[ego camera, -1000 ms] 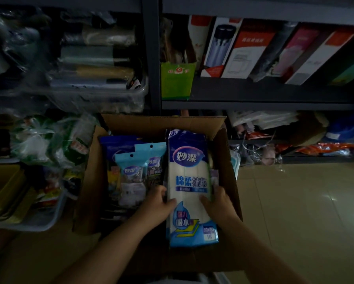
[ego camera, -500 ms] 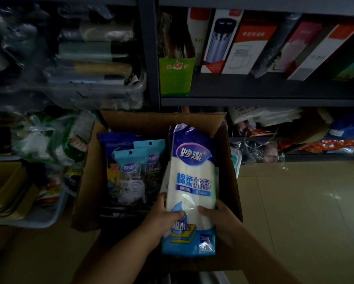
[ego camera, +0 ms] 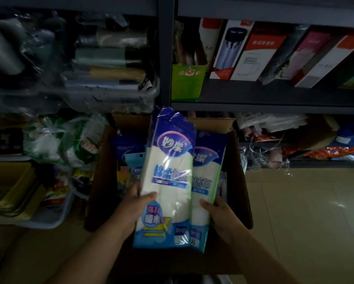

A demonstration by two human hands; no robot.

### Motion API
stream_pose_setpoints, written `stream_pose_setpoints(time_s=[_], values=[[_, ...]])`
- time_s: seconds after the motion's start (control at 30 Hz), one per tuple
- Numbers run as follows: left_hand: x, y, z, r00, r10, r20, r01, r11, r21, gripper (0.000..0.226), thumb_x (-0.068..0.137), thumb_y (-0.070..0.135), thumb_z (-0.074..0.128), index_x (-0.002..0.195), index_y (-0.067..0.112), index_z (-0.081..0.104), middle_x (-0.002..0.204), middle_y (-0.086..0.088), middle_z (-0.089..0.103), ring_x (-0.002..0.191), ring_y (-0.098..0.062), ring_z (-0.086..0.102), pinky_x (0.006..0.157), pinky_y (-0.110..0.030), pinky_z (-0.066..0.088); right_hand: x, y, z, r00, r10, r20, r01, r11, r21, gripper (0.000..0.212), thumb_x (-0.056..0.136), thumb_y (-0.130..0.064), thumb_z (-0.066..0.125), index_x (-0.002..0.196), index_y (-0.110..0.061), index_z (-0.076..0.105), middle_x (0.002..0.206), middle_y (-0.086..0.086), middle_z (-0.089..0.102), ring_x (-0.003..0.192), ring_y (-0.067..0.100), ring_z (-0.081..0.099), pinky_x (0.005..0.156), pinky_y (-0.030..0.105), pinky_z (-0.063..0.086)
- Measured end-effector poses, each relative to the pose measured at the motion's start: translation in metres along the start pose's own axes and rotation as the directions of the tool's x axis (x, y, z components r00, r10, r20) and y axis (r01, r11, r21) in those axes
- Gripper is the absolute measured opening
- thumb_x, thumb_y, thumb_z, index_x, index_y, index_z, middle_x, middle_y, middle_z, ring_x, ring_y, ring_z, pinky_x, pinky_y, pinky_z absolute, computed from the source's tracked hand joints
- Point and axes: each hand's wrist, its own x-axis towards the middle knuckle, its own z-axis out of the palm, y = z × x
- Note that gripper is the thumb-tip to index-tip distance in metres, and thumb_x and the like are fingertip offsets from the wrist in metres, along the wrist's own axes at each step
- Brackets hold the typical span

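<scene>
Head view: left hand (ego camera: 131,210) grips front pack (ego camera: 170,173), right hand (ego camera: 219,214) rear pack (ego camera: 207,160), over box (ego camera: 240,181) of packets (ego camera: 131,158).

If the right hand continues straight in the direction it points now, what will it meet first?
The rear pack, which the right hand holds by its edge. Pushed further, that pack would probably press against the front pack in the left hand; depth is unclear.
</scene>
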Motion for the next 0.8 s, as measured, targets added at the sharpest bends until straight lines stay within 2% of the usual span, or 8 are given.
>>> stream_pose_setpoints(time_s=[0.1,0.2,0.3,0.4,0.47,0.6,0.7,0.8], values=[[0.004,0.007,-0.032,1.0,-0.024,-0.019,0.022,0.996,-0.09,0.031,0.087,-0.008,0.056,0.099,0.02,0.058,0.074,-0.008,0.071,0.06,-0.025,0.067,0.051,-0.032,0.056,-0.002,-0.002,0.003,0.998,0.02,-0.061,-0.024,0.998,-0.057,0.023,0.094,-0.009,0.056,0.117,-0.012,0.057,0.114,0.012,0.067,0.102,0.03,0.065,0.09,0.051,0.052],[0.006,0.008,-0.064,0.998,-0.049,0.038,0.056,0.976,-0.209,0.028,0.088,-0.006,0.053,0.109,0.011,0.06,0.071,-0.012,0.073,0.057,-0.027,0.07,0.049,-0.037,0.058,-0.006,-0.009,0.001,0.992,-0.026,-0.123,0.007,0.988,-0.153,0.019,0.097,-0.011,0.05,0.114,-0.014,0.057,0.106,0.011,0.069,0.094,0.028,0.067,0.082,0.047,0.055],[0.002,0.013,-0.085,0.989,-0.098,0.111,0.126,0.953,-0.275,0.019,0.091,0.002,0.048,0.105,0.007,0.061,0.069,-0.016,0.072,0.055,-0.029,0.069,0.046,-0.039,0.058,-0.017,-0.02,-0.003,0.975,-0.125,-0.185,0.064,0.95,-0.306,0.016,0.1,-0.016,0.047,0.114,-0.017,0.055,0.096,0.005,0.068,0.083,0.022,0.068,0.064,0.035,0.055],[0.001,0.017,-0.096,0.988,-0.124,0.094,0.146,0.947,-0.285,0.017,0.093,0.005,0.045,0.097,0.01,0.061,0.064,-0.015,0.071,0.05,-0.027,0.068,0.04,-0.035,0.054,-0.035,-0.032,-0.009,0.932,-0.28,-0.229,0.169,0.898,-0.407,0.012,0.1,-0.015,0.047,0.106,-0.024,0.052,0.086,-0.002,0.065,0.07,0.016,0.065,0.051,0.025,0.047],[0.003,0.019,-0.101,0.99,-0.113,0.079,0.131,0.95,-0.283,0.017,0.093,0.008,0.046,0.101,0.01,0.061,0.065,-0.014,0.071,0.051,-0.027,0.068,0.04,-0.033,0.054,-0.047,-0.041,-0.015,0.905,-0.341,-0.252,0.219,0.885,-0.41,0.016,0.099,-0.013,0.047,0.101,-0.029,0.051,0.087,0.0,0.066,0.071,0.018,0.066,0.054,0.029,0.049],[-0.008,0.024,-0.105,0.995,-0.058,0.084,0.078,0.963,-0.26,0.018,0.092,0.019,0.055,0.107,0.014,0.063,0.078,-0.014,0.074,0.062,-0.027,0.072,0.048,-0.035,0.057,-0.071,-0.055,-0.024,0.859,-0.412,-0.303,0.308,0.89,-0.336,0.015,0.097,-0.016,0.052,0.107,-0.027,0.054,0.091,0.006,0.068,0.076,0.028,0.069,0.065,0.045,0.057],[-0.024,0.027,-0.105,0.997,-0.038,0.064,0.053,0.967,-0.248,0.024,0.085,0.019,0.065,0.108,0.013,0.063,0.084,-0.017,0.074,0.067,-0.031,0.072,0.053,-0.042,0.059,-0.084,-0.064,-0.021,0.872,-0.412,-0.264,0.346,0.901,-0.263,0.012,0.091,-0.024,0.06,0.103,-0.023,0.057,0.091,0.01,0.071,0.078,0.032,0.07,0.071,0.052,0.057],[-0.04,0.032,-0.102,0.999,-0.017,0.035,0.025,0.968,-0.251,0.041,0.08,0.018,0.069,0.12,0.011,0.061,0.096,-0.023,0.072,0.081,-0.039,0.07,0.068,-0.052,0.058,-0.093,-0.074,-0.009,0.901,-0.405,-0.156,0.372,0.906,-0.204,0.03,0.079,-0.031,0.069,0.105,-0.017,0.062,0.093,0.012,0.074,0.08,0.035,0.072,0.076,0.058,0.056]])
